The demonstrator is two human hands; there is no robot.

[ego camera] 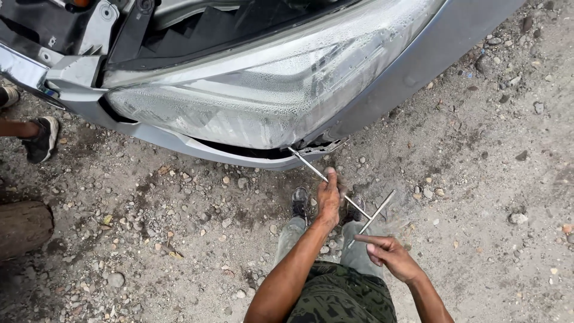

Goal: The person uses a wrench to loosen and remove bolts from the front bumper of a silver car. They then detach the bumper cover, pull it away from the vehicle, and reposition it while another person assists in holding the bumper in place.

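Overhead, the car's front end (382, 90) filled the upper half of the view, from ten o'clock across to two o'clock, its grey bumper (430, 54) sloping down toward the middle. Set into it was the large headlight (263, 90), its clear cover beaded with droplets inside. Gravelly dirt ground (490, 179) strewn with small stones spread everywhere below.

At nine o'clock a log end (23, 227) lay on the dirt, and above it, at the far left edge, another person's foot in a dark shoe (42, 139) stood near the bumper corner.

At six o'clock were the person's own camouflage trousers (341, 296) and, just above them, two worn shoes (300, 202) planted on the ground.

A long T-shaped metal wrench (335, 185) ran from the gap under the headlight, near the picture's centre, down toward five o'clock, where its crossbar (372, 216) sat tilted.

The left hand (329, 197) was wrapped closed around the wrench's shaft, roughly midway along it. The right hand (388, 251), at five o'clock, lay just below the crossbar with a finger stretched out toward its lower end; its other fingers were curled loosely, and I could not tell whether it actually touched or held the bar.
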